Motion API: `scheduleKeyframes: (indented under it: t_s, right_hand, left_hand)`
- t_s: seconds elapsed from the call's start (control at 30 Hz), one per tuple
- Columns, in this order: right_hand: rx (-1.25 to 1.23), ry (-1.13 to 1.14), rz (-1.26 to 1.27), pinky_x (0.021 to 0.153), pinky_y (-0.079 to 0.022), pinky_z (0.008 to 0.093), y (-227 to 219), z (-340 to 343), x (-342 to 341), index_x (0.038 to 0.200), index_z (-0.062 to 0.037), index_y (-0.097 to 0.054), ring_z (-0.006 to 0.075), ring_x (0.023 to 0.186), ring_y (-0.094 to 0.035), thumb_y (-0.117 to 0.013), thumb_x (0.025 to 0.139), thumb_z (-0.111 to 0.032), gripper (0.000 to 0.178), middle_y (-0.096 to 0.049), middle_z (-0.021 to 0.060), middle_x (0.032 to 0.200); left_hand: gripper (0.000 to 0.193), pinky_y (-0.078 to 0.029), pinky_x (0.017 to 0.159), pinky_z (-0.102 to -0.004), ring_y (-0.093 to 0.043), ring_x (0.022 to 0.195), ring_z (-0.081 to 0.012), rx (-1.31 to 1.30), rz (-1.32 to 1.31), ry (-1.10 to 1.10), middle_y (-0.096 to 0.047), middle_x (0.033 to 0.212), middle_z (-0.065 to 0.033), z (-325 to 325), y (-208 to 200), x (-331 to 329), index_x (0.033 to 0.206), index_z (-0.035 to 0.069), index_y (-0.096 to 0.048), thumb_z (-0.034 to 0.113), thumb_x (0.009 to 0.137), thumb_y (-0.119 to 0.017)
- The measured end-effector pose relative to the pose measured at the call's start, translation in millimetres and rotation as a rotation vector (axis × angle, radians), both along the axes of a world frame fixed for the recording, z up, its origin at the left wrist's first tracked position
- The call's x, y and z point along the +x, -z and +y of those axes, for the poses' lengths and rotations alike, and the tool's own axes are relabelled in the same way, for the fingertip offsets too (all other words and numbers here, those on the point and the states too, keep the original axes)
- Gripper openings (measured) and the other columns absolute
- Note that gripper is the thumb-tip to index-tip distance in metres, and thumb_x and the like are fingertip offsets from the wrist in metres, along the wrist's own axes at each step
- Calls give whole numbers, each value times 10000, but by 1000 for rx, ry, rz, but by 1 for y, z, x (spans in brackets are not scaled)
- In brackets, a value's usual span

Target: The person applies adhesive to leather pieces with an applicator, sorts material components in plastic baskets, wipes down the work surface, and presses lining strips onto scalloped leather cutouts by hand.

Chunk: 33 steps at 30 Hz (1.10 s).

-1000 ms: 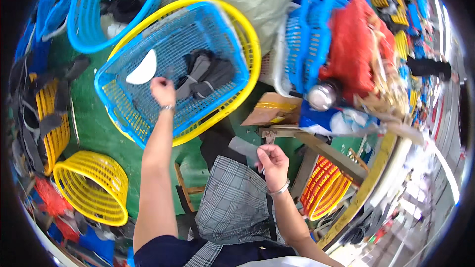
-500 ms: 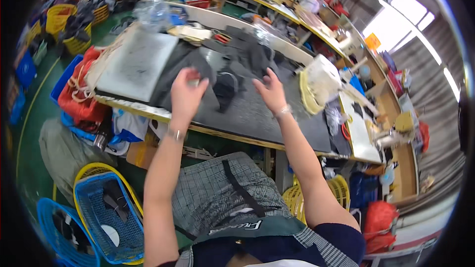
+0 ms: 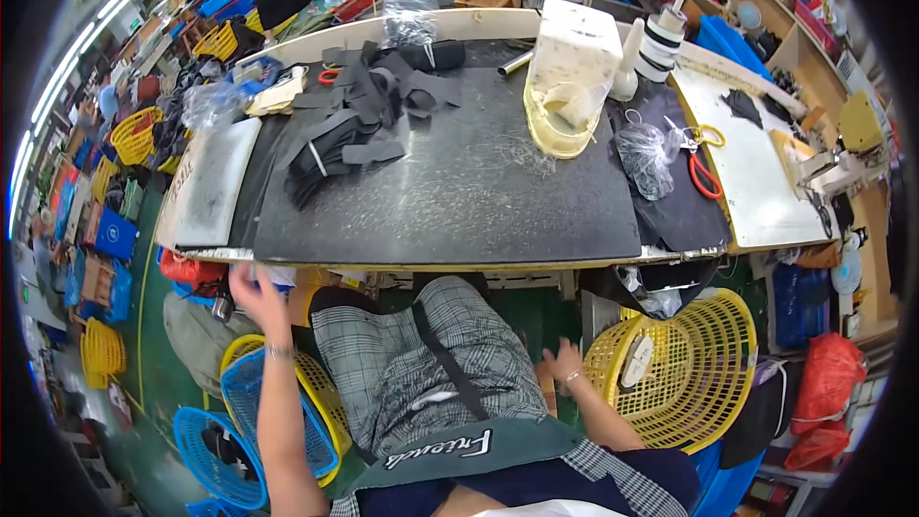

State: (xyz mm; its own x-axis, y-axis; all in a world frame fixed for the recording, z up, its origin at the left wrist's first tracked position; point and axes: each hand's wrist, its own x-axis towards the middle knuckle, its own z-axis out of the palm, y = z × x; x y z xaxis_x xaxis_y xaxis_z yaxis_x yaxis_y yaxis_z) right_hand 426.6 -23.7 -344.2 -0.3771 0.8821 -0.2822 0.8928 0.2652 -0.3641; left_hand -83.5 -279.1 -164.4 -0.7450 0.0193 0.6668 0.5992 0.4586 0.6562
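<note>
A person's left hand, slightly blurred, is open with nothing visible in it, just beside the near left corner of a black-topped counter. The right hand is low beside a yellow basket on the right; whether its fingers are open or closed cannot be told. Dark fabric strips lie heaped on the counter's left half. Toward its right stand a white container and red-handled scissors, lying near a clear plastic bag.
</note>
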Motion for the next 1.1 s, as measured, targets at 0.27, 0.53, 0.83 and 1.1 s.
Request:
scheduleKeyframes:
  t_s: [0.27, 0.53, 0.83, 1.1]
  right_hand:
    - [-1108, 454, 33, 984, -442, 372, 51, -1, -2, 1257, 91, -557, 371, 1170, -582, -485, 927, -591, 761, -601, 275, 1242]
    - [-1102, 625, -196, 988, -441, 354, 11, 24, 35, 1261, 57, -574, 325, 1205, -574, -439, 954, -572, 712, -618, 210, 1260]
    - [-852, 411, -98, 980, -447, 361, -63, 125, -77, 1254, 43, -585, 327, 1187, -583, -445, 957, -552, 680, -628, 209, 1240]
    - [-788, 204, -66, 972, -453, 367, -29, 192, -177, 1248, 30, -595, 329, 1171, -591, -451, 960, -535, 651, -636, 208, 1222]
  left_hand:
    - [402, -442, 938, -444, -540, 1157, -360, -786, -1771, 150, -592, 1157, -261, -220, 219, 183, 1196, -27, -521, 99, 830, -629]
    - [369, -453, 905, -430, -558, 1126, -337, -594, -1825, 71, -605, 1153, -250, -117, 202, 173, 1180, -25, -537, 99, 842, -620]
    - [334, -465, 869, -413, -577, 1092, -311, -483, -1745, 6, -619, 1148, -238, -68, 153, 94, 1162, -23, -554, 98, 856, -611]
    - [303, -476, 836, -399, -595, 1062, -288, -467, -1656, -44, -632, 1144, -227, -47, 104, 71, 1145, -21, -569, 97, 868, -602]
